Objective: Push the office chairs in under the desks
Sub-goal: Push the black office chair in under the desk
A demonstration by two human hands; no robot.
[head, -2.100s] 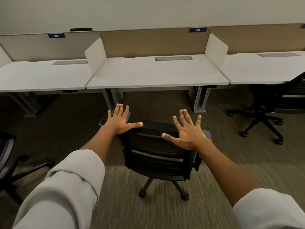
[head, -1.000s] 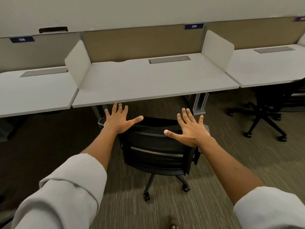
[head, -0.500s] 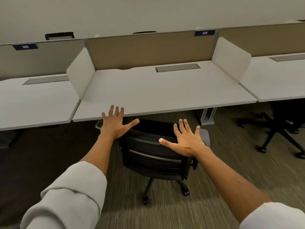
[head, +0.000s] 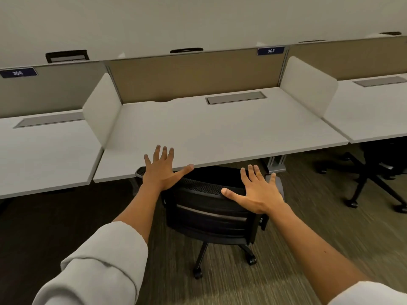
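Directly ahead, a black mesh-backed office chair on a wheeled star base (head: pixel 211 214) is seen with its backrest facing the camera and its seat already tucked beneath the front edge of a pale grey rectangular desk (head: pixel 220 133). Both hands are laid flat against the top of the backrest with fingers straight and fanned apart; nothing is gripped. The left hand (head: pixel 161 170) is placed at the left corner of the backrest, its fingertips seen over the desk's front edge, while the right hand (head: pixel 256 192) is set on the right part of the top rail, thumb stretched inward. Light grey rolled-up sleeves (head: pixel 99 267) are visible on both forearms. The desk is flanked by white side screens (head: pixel 102 111) and backed by a tan partition panel (head: pixel 193 75) carrying a blue label marked 305 (head: pixel 271 50). A second black office chair (head: pixel 374 172) is parked at the neighbouring desk on the right, over brown striped carpet (head: pixel 319 221).
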